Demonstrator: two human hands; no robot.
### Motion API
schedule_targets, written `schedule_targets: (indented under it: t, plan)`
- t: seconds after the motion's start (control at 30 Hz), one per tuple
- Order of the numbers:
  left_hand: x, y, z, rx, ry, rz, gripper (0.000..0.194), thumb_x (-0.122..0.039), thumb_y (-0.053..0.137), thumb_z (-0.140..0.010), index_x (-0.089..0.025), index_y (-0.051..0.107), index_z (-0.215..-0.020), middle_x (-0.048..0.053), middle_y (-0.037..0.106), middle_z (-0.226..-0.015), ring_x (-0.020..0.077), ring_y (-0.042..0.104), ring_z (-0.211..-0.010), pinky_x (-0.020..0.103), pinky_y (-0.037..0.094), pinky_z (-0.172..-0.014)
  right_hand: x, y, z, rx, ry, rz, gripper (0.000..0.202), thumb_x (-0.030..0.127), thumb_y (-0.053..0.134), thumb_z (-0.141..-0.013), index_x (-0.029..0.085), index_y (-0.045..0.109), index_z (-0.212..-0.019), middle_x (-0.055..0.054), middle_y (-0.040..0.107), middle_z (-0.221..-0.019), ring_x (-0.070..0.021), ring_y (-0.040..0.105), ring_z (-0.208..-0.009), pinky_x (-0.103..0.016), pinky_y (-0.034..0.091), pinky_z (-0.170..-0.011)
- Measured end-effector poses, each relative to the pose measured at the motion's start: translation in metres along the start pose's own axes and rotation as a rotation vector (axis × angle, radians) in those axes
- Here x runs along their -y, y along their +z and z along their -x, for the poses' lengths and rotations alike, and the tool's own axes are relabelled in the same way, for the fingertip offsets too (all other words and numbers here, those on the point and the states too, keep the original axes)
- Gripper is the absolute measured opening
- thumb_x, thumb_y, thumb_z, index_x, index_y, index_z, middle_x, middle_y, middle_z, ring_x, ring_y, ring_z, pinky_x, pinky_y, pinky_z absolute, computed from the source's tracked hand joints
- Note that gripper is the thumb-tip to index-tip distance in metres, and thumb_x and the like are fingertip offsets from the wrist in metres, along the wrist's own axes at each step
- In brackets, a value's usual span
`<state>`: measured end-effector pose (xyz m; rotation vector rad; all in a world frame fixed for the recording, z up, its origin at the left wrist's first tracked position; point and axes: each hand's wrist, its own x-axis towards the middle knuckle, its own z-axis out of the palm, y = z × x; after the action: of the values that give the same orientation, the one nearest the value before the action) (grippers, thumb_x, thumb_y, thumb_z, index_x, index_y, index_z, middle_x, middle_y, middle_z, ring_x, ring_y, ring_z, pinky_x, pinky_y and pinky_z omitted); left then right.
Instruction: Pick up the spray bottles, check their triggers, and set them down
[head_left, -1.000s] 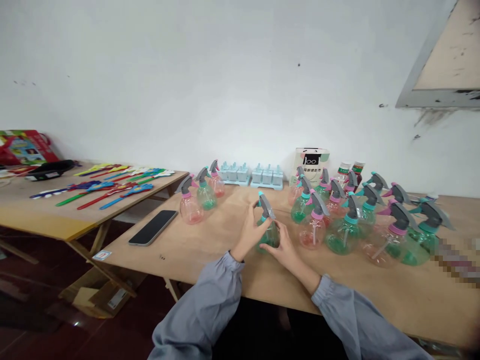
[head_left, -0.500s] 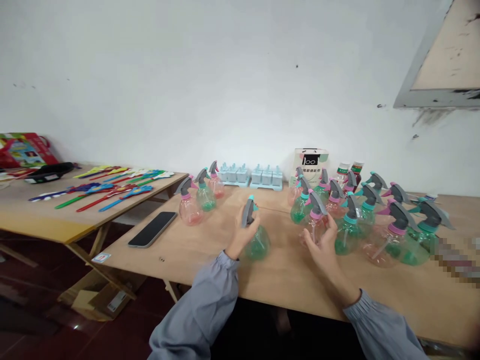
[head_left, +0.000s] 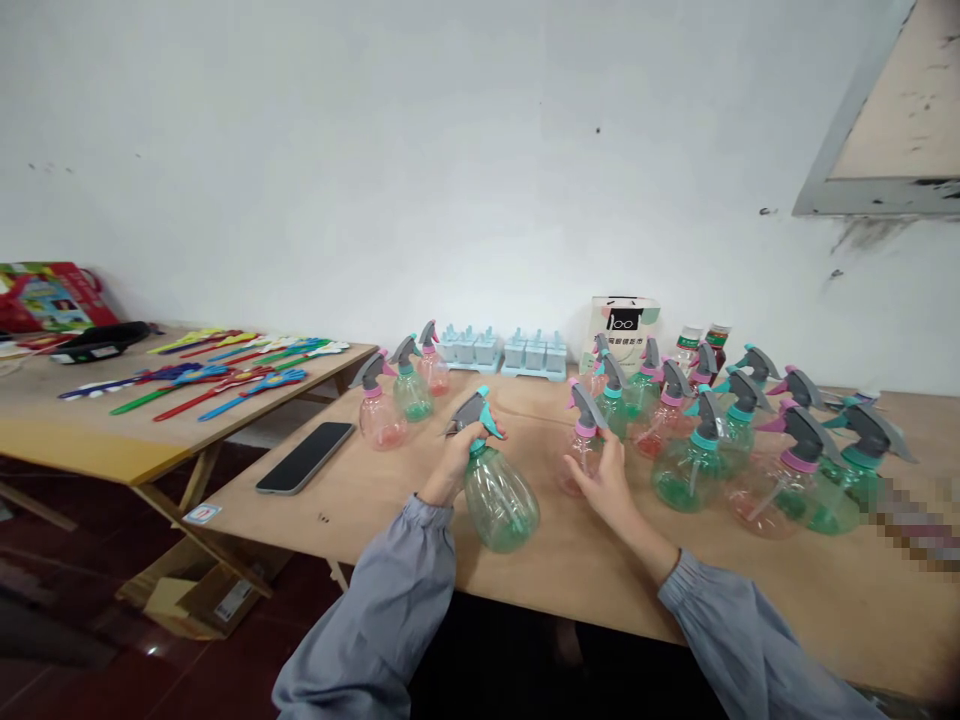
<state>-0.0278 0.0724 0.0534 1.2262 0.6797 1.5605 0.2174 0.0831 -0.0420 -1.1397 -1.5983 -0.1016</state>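
My left hand (head_left: 452,462) grips a green spray bottle (head_left: 499,497) by its neck under the grey and teal trigger head, lifted and tilted above the wooden table (head_left: 390,500). My right hand (head_left: 604,477) holds a pink spray bottle (head_left: 583,448) with a grey and pink head, standing on the table just left of a cluster of several green and pink spray bottles (head_left: 739,445). Both arms wear grey sleeves.
Three spray bottles (head_left: 397,395) stand at the table's left, with a black phone (head_left: 306,456) near the front left corner. Blue ice moulds (head_left: 502,352) and a white box (head_left: 621,325) sit by the wall. A second table (head_left: 112,430) at left holds several coloured plastic sticks.
My left hand has lifted the green bottle and carried it left, tilting it. My right hand left it, reached into the cluster and drew a pink bottle out to the left.
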Motion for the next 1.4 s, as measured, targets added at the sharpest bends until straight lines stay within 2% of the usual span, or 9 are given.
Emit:
schedule_targets:
  t: [0.13, 0.3, 0.47, 0.6, 0.8, 0.97, 1.13, 1.2, 1.4]
  plan:
    - [-0.001, 0.003, 0.004, 0.101, -0.033, 0.042, 0.027, -0.021, 0.063, -0.058, -0.018, 0.073, -0.083, 0.005, 0.076, -0.082, 0.0237, 0.072, -0.089, 0.034, 0.054, -0.083, 0.0, 0.004, 0.002, -0.02, -0.002, -0.004, 0.065, 0.048, 0.061, -0.087, 0.018, 0.038, -0.14, -0.016, 0.055, -0.123, -0.0331, 0.054, -0.115, -0.057, 0.044, -0.101]
    - [-0.004, 0.008, 0.003, 0.047, -0.043, -0.04, 0.011, -0.022, 0.059, -0.055, -0.018, 0.066, -0.062, 0.004, 0.07, -0.067, 0.021, 0.069, -0.074, 0.032, 0.053, -0.074, -0.002, 0.005, 0.005, -0.059, -0.012, -0.002, 0.064, 0.049, 0.061, -0.088, 0.017, 0.04, -0.139, -0.017, 0.055, -0.124, -0.0331, 0.055, -0.115, -0.058, 0.045, -0.101]
    - [-0.006, 0.014, 0.005, 0.128, -0.072, 0.016, 0.022, -0.02, 0.058, -0.052, -0.018, 0.07, -0.071, 0.002, 0.071, -0.068, 0.021, 0.068, -0.072, 0.036, 0.054, -0.081, -0.001, 0.003, 0.006, -0.064, 0.003, -0.031, 0.068, 0.05, 0.063, -0.087, 0.017, 0.038, -0.141, -0.018, 0.054, -0.128, -0.0331, 0.054, -0.12, -0.058, 0.045, -0.103]
    - [-0.006, 0.014, 0.005, 0.117, -0.036, -0.017, 0.014, -0.022, 0.058, -0.053, -0.018, 0.067, -0.063, 0.003, 0.069, -0.062, 0.021, 0.067, -0.065, 0.038, 0.055, -0.079, 0.0, 0.001, 0.006, -0.044, 0.0, -0.089, 0.068, 0.049, 0.063, -0.088, 0.016, 0.036, -0.142, -0.018, 0.052, -0.131, -0.0318, 0.053, -0.124, -0.055, 0.045, -0.106]
    - [-0.003, 0.013, 0.002, 0.11, -0.047, -0.011, 0.028, -0.022, 0.06, -0.055, -0.018, 0.072, -0.08, 0.006, 0.076, -0.079, 0.0279, 0.073, -0.088, 0.044, 0.052, -0.096, 0.001, 0.001, 0.005, -0.043, 0.002, -0.124, 0.068, 0.047, 0.064, -0.088, 0.016, 0.037, -0.142, -0.018, 0.052, -0.132, -0.0314, 0.054, -0.126, -0.055, 0.046, -0.108]
    - [-0.002, 0.015, 0.001, 0.013, -0.049, -0.031, 0.013, -0.023, 0.057, -0.055, -0.019, 0.065, -0.063, 0.005, 0.069, -0.065, 0.025, 0.07, -0.074, 0.042, 0.055, -0.083, 0.001, 0.001, 0.006, -0.038, 0.009, -0.137, 0.067, 0.045, 0.064, -0.088, 0.016, 0.037, -0.142, -0.018, 0.051, -0.133, -0.0315, 0.053, -0.127, -0.056, 0.044, -0.11]
    - [-0.005, 0.021, 0.002, 0.131, -0.056, 0.006, 0.025, -0.022, 0.06, -0.054, -0.018, 0.071, -0.077, 0.005, 0.073, -0.077, 0.0277, 0.072, -0.087, 0.044, 0.052, -0.096, 0.001, 0.002, 0.006, -0.046, 0.02, -0.123, 0.067, 0.046, 0.065, -0.087, 0.016, 0.037, -0.141, -0.017, 0.052, -0.132, -0.0309, 0.054, -0.126, -0.055, 0.046, -0.108]
    - [-0.005, 0.021, 0.002, 0.118, -0.032, 0.018, 0.026, -0.022, 0.06, -0.056, -0.018, 0.072, -0.078, 0.005, 0.074, -0.078, 0.027, 0.073, -0.089, 0.044, 0.051, -0.099, 0.001, 0.002, 0.006, -0.048, 0.023, -0.127, 0.067, 0.046, 0.065, -0.087, 0.016, 0.038, -0.14, -0.017, 0.052, -0.132, -0.0308, 0.055, -0.126, -0.055, 0.046, -0.108]
    - [-0.007, 0.016, 0.005, 0.036, -0.032, -0.088, 0.011, -0.023, 0.061, -0.058, -0.02, 0.069, -0.064, 0.005, 0.072, -0.07, 0.0269, 0.072, -0.086, 0.038, 0.055, -0.083, 0.001, 0.002, 0.005, -0.039, 0.027, -0.145, 0.067, 0.046, 0.065, -0.087, 0.016, 0.037, -0.141, -0.018, 0.052, -0.133, -0.0315, 0.054, -0.127, -0.056, 0.044, -0.11]
